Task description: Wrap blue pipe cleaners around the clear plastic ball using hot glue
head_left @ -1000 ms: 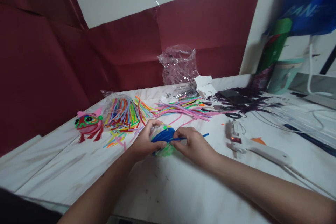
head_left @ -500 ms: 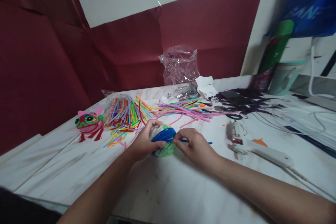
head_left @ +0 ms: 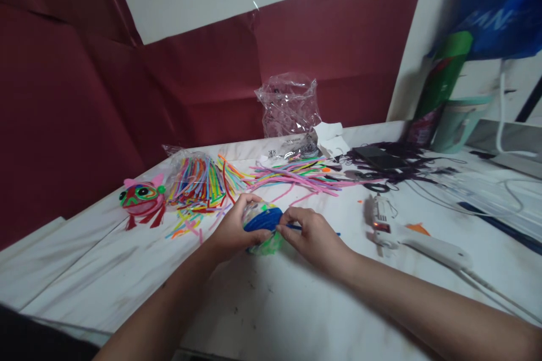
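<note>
A rounded object (head_left: 265,220), partly covered with blue pipe cleaner rows and with green and clear parts, is held above the white table (head_left: 237,304). My left hand (head_left: 239,224) wraps round its left side, the thumb lying across the front. At its right side my right hand (head_left: 309,234) pinches a blue pipe cleaner (head_left: 338,234), whose free end sticks out to the right behind the fingers. The far side of the object is hidden.
A pink and green frog-like figure (head_left: 144,200) stands at left. Pipe cleaners (head_left: 199,183) in a plastic bag and loose ones (head_left: 296,177) lie behind my hands. At right rest a glue gun (head_left: 436,245) with its cord, black scissors (head_left: 376,186) and a dark phone (head_left: 379,158).
The held object has turned slightly, and my left thumb has shifted a little to the right on it. My right hand keeps its pinch.
</note>
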A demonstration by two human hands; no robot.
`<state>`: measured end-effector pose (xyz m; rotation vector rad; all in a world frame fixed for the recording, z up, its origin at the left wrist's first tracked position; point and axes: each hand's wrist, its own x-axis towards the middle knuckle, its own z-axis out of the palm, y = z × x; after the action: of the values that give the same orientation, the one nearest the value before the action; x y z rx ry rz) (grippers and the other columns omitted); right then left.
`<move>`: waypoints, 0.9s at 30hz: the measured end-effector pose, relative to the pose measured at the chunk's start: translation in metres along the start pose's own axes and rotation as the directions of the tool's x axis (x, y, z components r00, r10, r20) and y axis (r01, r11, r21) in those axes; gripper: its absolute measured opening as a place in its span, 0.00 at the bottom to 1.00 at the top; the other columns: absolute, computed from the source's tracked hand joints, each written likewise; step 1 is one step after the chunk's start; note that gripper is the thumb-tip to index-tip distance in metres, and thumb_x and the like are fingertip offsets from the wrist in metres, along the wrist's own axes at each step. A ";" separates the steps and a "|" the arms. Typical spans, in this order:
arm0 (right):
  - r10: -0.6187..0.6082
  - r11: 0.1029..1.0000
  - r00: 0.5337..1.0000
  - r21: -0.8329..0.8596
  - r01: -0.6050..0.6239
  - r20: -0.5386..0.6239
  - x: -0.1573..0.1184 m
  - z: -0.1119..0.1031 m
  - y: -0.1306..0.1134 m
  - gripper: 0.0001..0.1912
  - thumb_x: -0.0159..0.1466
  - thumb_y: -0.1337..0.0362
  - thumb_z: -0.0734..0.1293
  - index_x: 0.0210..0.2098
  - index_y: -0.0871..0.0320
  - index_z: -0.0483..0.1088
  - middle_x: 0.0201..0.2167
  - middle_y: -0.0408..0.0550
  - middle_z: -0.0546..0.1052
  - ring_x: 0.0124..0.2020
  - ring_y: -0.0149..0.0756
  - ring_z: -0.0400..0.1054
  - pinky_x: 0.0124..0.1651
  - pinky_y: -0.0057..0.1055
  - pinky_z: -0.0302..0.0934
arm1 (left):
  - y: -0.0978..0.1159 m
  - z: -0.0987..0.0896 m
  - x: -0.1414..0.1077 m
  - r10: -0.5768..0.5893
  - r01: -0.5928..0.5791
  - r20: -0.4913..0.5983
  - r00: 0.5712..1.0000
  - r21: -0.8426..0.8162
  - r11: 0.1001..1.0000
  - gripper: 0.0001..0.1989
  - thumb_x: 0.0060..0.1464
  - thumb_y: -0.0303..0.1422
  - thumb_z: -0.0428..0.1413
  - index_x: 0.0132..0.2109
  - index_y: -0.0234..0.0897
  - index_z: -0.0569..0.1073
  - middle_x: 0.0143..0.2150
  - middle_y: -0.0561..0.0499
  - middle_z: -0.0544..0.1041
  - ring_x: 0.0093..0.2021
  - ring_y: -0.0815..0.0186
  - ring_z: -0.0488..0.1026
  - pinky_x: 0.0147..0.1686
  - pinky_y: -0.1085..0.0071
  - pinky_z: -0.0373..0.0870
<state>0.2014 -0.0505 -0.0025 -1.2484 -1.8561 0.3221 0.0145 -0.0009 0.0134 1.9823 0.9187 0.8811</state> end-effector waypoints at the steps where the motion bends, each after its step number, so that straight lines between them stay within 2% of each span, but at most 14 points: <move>1: -0.011 1.000 1.000 -0.017 0.011 -0.004 0.000 0.000 0.000 0.07 0.57 0.72 0.66 0.24 0.57 0.69 0.23 0.43 0.76 0.27 0.35 0.69 0.32 0.28 0.58 | 0.001 0.000 0.000 -0.003 0.003 0.002 1.000 0.002 1.000 0.30 0.37 0.38 0.66 0.48 0.40 0.64 0.47 0.49 0.67 0.49 0.55 0.66 0.44 0.67 0.61; 4: -0.104 0.989 0.994 -0.106 0.099 -0.037 0.001 -0.001 0.003 0.04 0.57 0.69 0.68 0.26 0.57 0.69 0.24 0.44 0.76 0.29 0.38 0.69 0.35 0.33 0.60 | 0.000 0.000 -0.002 -0.034 0.034 0.005 0.999 -0.012 0.999 0.31 0.37 0.36 0.66 0.48 0.40 0.64 0.46 0.49 0.68 0.47 0.55 0.67 0.43 0.67 0.62; 6: -0.236 0.960 0.964 -0.185 0.211 -0.124 0.001 -0.006 0.005 0.03 0.58 0.68 0.68 0.33 0.57 0.70 0.33 0.50 0.77 0.37 0.43 0.69 0.41 0.40 0.61 | -0.003 0.001 -0.001 -0.060 0.057 -0.023 0.998 -0.093 0.994 0.32 0.36 0.35 0.67 0.50 0.41 0.63 0.46 0.49 0.69 0.47 0.55 0.67 0.43 0.67 0.62; 7: -0.317 0.934 0.929 -0.230 0.272 -0.190 0.002 -0.009 0.006 0.07 0.58 0.67 0.67 0.37 0.58 0.69 0.39 0.54 0.75 0.42 0.46 0.67 0.45 0.43 0.60 | -0.005 0.002 -0.001 -0.070 0.060 -0.050 0.996 -0.164 0.985 0.33 0.36 0.35 0.67 0.50 0.41 0.63 0.47 0.49 0.69 0.48 0.56 0.67 0.44 0.67 0.63; 9: -0.477 0.868 0.821 -0.316 0.383 -0.314 0.001 -0.016 0.006 0.12 0.60 0.69 0.65 0.44 0.57 0.67 0.49 0.58 0.70 0.52 0.50 0.61 0.51 0.49 0.56 | -0.009 0.005 0.002 -0.101 0.052 -0.123 0.987 -0.347 0.936 0.33 0.37 0.34 0.66 0.52 0.41 0.62 0.49 0.48 0.69 0.49 0.57 0.68 0.45 0.67 0.63; 11: -0.576 0.813 0.726 -0.359 0.458 -0.376 0.000 -0.021 0.004 0.14 0.60 0.71 0.64 0.45 0.55 0.65 0.51 0.56 0.67 0.54 0.49 0.59 0.54 0.51 0.54 | -0.011 0.007 0.004 -0.155 0.044 -0.172 0.973 -0.519 0.854 0.30 0.38 0.33 0.64 0.51 0.41 0.63 0.49 0.49 0.70 0.46 0.59 0.70 0.43 0.68 0.64; 12: -0.590 0.804 0.710 -0.352 0.479 -0.384 -0.001 -0.022 0.003 0.14 0.60 0.72 0.64 0.44 0.54 0.65 0.49 0.55 0.67 0.53 0.48 0.59 0.53 0.50 0.55 | -0.011 0.007 0.005 -0.186 0.046 -0.181 0.966 -0.585 0.810 0.28 0.39 0.33 0.62 0.50 0.41 0.64 0.49 0.49 0.71 0.44 0.60 0.71 0.41 0.69 0.65; 13: -0.580 0.813 0.720 -0.324 0.484 -0.381 -0.001 -0.022 0.003 0.13 0.60 0.72 0.63 0.43 0.53 0.65 0.48 0.53 0.68 0.51 0.47 0.61 0.52 0.49 0.56 | -0.011 0.007 0.006 -0.214 0.051 -0.182 0.960 -0.637 0.769 0.27 0.40 0.32 0.62 0.50 0.41 0.64 0.48 0.49 0.72 0.42 0.61 0.72 0.40 0.69 0.66; 14: -0.545 0.838 0.753 -0.280 0.469 -0.369 -0.002 -0.020 0.003 0.12 0.60 0.71 0.63 0.43 0.53 0.65 0.47 0.53 0.69 0.50 0.46 0.62 0.51 0.48 0.57 | -0.011 0.007 0.007 -0.235 0.053 -0.181 0.955 -0.676 0.735 0.27 0.40 0.32 0.61 0.50 0.40 0.65 0.47 0.49 0.72 0.41 0.62 0.72 0.39 0.69 0.66; 17: -0.360 0.933 0.890 -0.099 0.346 -0.281 -0.002 -0.008 0.008 0.10 0.61 0.67 0.63 0.43 0.54 0.65 0.47 0.55 0.70 0.50 0.47 0.63 0.50 0.47 0.60 | -0.011 0.005 0.008 -0.256 0.045 -0.168 0.952 -0.751 0.659 0.27 0.41 0.32 0.61 0.50 0.39 0.65 0.45 0.49 0.74 0.41 0.61 0.73 0.41 0.68 0.67; 20: -0.156 0.982 0.979 0.083 0.168 -0.135 -0.001 0.006 0.015 0.18 0.60 0.61 0.64 0.50 0.55 0.61 0.49 0.57 0.71 0.49 0.48 0.66 0.47 0.46 0.64 | -0.013 0.006 0.007 -0.231 0.027 -0.151 0.961 -0.783 0.622 0.26 0.42 0.32 0.61 0.51 0.39 0.65 0.43 0.49 0.76 0.40 0.62 0.74 0.41 0.67 0.67; 23: -0.061 0.980 0.998 0.188 0.065 -0.030 -0.002 0.015 0.019 0.24 0.60 0.60 0.64 0.54 0.57 0.57 0.49 0.57 0.71 0.46 0.45 0.68 0.45 0.44 0.66 | -0.014 0.008 0.006 -0.185 0.022 -0.117 0.976 -0.788 0.615 0.24 0.43 0.33 0.61 0.50 0.38 0.66 0.41 0.49 0.77 0.38 0.62 0.75 0.40 0.67 0.67; 27: -0.063 0.975 0.998 0.210 0.068 -0.030 -0.004 0.017 0.019 0.24 0.60 0.61 0.63 0.54 0.59 0.57 0.48 0.57 0.71 0.47 0.44 0.67 0.46 0.43 0.65 | -0.014 0.010 0.003 -0.129 0.016 -0.080 0.988 -0.789 0.614 0.22 0.44 0.33 0.60 0.48 0.38 0.66 0.40 0.47 0.78 0.38 0.59 0.75 0.40 0.66 0.67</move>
<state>0.2010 -0.0410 -0.0271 -1.0404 -1.7880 0.4537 0.0207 0.0042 -0.0021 1.1076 0.5125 1.1292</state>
